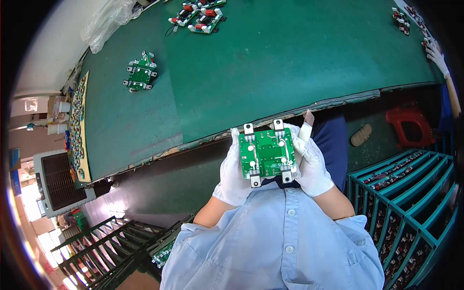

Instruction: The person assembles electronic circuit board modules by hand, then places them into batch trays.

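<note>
A green circuit board (267, 153) lies between my two white-gloved hands in front of my chest, its solder side facing up. Metal tabs with holes stick out at its corners. My left hand (235, 175) grips the left edge, its fingers partly hidden beneath. Closed round the right edge is my right hand (313, 166). From that hand a flat white-wrapped piece (306, 131) with a pinkish-brown pointed tip juts up; I cannot make out its kind. A second circuit board (140, 71) rests solder side up on the green table (232, 72).
Several boards with red parts (206, 21) sit at the table's far side. At far right, another person's gloved hand (436, 57) touches more boards. A red stool (410, 124) and a teal rack (411, 212) of boards stand right; a dark slatted rack (111, 246) stands lower left.
</note>
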Demonstrator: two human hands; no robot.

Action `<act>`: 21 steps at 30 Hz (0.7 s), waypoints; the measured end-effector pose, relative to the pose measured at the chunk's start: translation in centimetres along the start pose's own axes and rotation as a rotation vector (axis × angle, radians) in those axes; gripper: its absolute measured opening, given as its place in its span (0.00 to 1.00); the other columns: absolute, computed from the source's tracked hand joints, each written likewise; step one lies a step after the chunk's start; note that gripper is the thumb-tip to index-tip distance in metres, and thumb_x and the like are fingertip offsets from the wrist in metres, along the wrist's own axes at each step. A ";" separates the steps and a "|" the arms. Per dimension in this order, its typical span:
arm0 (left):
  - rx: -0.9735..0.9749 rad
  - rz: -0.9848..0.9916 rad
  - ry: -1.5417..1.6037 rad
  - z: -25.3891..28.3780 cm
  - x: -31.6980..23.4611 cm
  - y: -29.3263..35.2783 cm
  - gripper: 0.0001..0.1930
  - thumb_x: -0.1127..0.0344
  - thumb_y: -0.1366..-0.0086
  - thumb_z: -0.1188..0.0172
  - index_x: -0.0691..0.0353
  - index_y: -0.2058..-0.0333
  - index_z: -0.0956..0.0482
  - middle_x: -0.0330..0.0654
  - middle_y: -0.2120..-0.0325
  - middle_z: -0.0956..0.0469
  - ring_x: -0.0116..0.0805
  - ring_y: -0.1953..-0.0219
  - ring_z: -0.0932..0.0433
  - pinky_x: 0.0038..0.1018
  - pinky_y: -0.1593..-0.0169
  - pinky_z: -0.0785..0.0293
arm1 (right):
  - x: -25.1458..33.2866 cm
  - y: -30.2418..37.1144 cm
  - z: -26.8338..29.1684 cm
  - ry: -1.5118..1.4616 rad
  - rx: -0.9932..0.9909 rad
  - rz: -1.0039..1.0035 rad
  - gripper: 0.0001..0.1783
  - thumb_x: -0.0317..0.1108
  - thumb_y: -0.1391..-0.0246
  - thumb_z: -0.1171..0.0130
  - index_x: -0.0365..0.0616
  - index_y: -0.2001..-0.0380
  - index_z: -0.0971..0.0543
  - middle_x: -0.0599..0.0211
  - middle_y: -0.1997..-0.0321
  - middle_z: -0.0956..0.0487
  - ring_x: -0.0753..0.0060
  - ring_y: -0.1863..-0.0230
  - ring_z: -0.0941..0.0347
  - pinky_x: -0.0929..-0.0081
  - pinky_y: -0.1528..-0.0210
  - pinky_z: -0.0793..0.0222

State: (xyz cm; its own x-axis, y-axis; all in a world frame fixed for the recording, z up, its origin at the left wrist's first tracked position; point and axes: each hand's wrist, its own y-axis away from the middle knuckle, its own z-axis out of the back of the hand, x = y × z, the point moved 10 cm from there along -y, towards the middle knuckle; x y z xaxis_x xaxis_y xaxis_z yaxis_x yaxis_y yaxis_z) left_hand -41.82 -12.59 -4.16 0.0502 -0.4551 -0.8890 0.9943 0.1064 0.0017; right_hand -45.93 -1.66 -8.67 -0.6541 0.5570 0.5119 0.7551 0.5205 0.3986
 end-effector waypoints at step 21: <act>0.030 0.564 1.007 -3.7 1.0 -0.9 0.34 0.42 0.33 0.78 0.64 0.49 0.34 0.42 0.58 0.26 0.26 0.59 0.26 0.21 0.55 0.29 | 3.2 0.2 -0.7 0.216 0.147 0.225 0.28 0.42 0.45 0.52 0.34 0.46 0.38 0.63 0.47 0.33 0.75 0.47 0.36 0.78 0.45 0.41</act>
State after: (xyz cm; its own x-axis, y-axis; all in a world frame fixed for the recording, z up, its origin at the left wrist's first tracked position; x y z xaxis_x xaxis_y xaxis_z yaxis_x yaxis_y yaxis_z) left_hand -42.98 -9.88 -6.72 0.4035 0.5634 -0.7210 0.8569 0.0435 0.5136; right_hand -47.81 -0.26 -6.41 -0.4357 0.5262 0.7303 0.8545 0.4968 0.1517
